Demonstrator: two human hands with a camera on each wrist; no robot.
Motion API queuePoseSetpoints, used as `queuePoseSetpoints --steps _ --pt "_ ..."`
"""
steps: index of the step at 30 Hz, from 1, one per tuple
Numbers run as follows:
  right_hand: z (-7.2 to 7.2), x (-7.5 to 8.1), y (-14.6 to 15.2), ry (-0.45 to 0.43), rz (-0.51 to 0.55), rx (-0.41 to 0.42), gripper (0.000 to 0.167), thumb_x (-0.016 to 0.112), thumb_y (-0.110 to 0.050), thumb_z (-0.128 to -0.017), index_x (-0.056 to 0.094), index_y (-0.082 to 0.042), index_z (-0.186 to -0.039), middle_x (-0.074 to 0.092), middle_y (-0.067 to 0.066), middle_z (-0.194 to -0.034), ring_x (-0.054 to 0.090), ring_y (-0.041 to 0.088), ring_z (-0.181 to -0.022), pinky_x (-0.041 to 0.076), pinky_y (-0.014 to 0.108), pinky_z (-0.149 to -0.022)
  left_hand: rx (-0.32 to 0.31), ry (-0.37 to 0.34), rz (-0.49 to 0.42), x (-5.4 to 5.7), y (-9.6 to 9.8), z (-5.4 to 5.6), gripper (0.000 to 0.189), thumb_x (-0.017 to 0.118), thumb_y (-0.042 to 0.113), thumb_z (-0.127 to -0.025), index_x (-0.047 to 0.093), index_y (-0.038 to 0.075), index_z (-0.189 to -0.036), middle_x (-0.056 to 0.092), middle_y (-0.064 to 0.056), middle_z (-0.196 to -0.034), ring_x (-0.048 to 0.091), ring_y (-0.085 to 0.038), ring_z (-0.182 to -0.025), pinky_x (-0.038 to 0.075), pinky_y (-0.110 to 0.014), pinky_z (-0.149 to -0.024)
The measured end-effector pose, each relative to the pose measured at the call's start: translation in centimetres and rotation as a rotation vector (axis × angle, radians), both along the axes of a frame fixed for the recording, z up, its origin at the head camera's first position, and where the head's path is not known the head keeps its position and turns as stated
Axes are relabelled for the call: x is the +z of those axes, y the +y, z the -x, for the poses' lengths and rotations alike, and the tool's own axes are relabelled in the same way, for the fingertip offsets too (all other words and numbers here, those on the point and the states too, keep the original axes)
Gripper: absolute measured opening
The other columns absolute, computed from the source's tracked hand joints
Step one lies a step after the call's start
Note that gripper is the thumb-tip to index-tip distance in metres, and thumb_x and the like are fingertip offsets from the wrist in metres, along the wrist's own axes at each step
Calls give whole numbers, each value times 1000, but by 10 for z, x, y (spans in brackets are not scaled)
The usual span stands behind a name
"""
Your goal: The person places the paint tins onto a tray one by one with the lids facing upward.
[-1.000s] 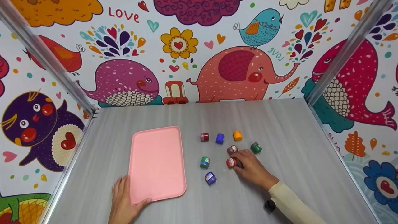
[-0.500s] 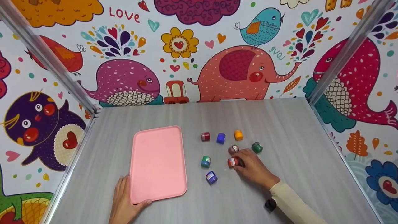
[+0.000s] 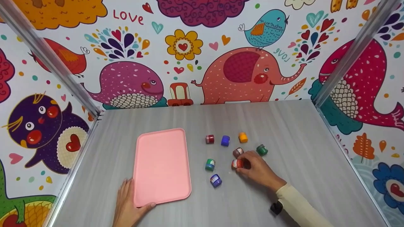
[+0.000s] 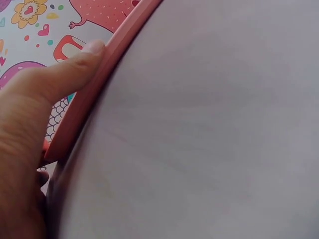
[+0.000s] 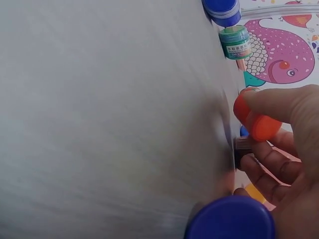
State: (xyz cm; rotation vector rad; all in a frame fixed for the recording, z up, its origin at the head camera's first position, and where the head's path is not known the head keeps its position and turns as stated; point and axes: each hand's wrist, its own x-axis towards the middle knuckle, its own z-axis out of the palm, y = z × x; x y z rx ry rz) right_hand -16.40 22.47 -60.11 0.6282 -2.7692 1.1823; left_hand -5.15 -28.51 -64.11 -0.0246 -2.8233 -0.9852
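Note:
My right hand (image 3: 260,168) pinches a small red-orange paint jar (image 3: 237,164) between thumb and fingers, low over the table. The right wrist view shows its orange end (image 5: 265,128) under the thumb. A brown jar (image 3: 238,152) lies just beyond the fingertips. Nearby are a green jar (image 3: 262,150), a green jar with a label (image 3: 210,165) and a purple-blue jar (image 3: 216,180). My left hand (image 3: 127,203) rests at the near left corner of a pink tray (image 3: 162,167), its fingers fairly straight along the side and its thumb on the near rim.
Farther back lie a dark red jar (image 3: 210,139), a blue jar (image 3: 225,141) and a yellow-orange jar (image 3: 243,137). A black object (image 3: 276,208) sits beside the right sleeve. Patterned walls and metal posts (image 3: 334,75) bound the grey table (image 3: 284,123) behind and at both sides.
The head view has shifted slightly. Both hands keep nearly the same places, the right one still holding the red-orange paint jar and the left at the tray's corner.

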Motion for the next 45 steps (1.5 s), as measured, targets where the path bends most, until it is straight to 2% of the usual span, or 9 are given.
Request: queuePoseSetpoints --steps 7,12,18,24,28,32,40,45 --pt "-2 4 0 -58 22 -29 33 94 -15 -91 77 -16 -119 70 -8 -115 61 15 -109 60 32 -101 -6 26 4 -2 0 0 133 99 56 -74 30 -14 -164 36 -41 -164 24 -63 -155 16 -77 -127" --pt "-1 7 -3 -84 47 -22 36 91 -16 -93 77 -12 -126 71 -5 -120 62 17 -113 61 34 -104 -5 27 21 -2 0 0 134 99 57 -74 30 -14 -164 37 -41 -164 25 -63 -154 16 -76 -128" --pt "1 8 -7 -74 61 -7 42 91 -13 -93 75 -7 -132 71 -1 -126 63 20 -118 60 40 -108 -7 -8 17 -1 0 0 135 97 58 -75 27 -15 -165 33 -41 -166 21 -61 -156 13 -75 -130" --pt "2 6 -16 -80 60 -1 41 90 -13 -94 73 -6 -130 70 3 -132 63 21 -121 58 44 -112 -12 50 6 -2 1 1 133 99 55 -74 31 -14 -164 36 -41 -165 24 -62 -155 13 -69 -132" --pt "3 4 -21 -81 55 -6 38 91 -13 -93 74 -7 -127 70 2 -130 64 21 -120 57 46 -113 -11 92 14 -4 1 -1 131 99 54 -73 33 -13 -164 39 -39 -164 27 -60 -154 14 -65 -133" --pt "3 4 -26 -89 61 -1 37 90 -14 -94 75 -8 -128 69 -1 -129 63 20 -120 57 46 -113 -9 106 12 -4 1 -1 130 99 54 -73 34 -12 -164 39 -39 -163 29 -60 -154 17 -66 -132" --pt "6 8 -33 -90 62 17 37 90 -15 -95 75 -9 -128 68 -9 -118 63 14 -111 61 36 -104 -4 70 3 -3 0 -1 132 100 55 -73 32 -12 -164 38 -39 -164 27 -60 -155 20 -73 -128" --pt "7 10 -37 -102 47 16 35 89 -17 -96 76 -13 -128 68 -9 -117 62 13 -108 61 35 -102 4 46 -8 -2 0 -2 134 100 56 -72 31 -11 -166 37 -38 -165 25 -60 -156 22 -77 -124"
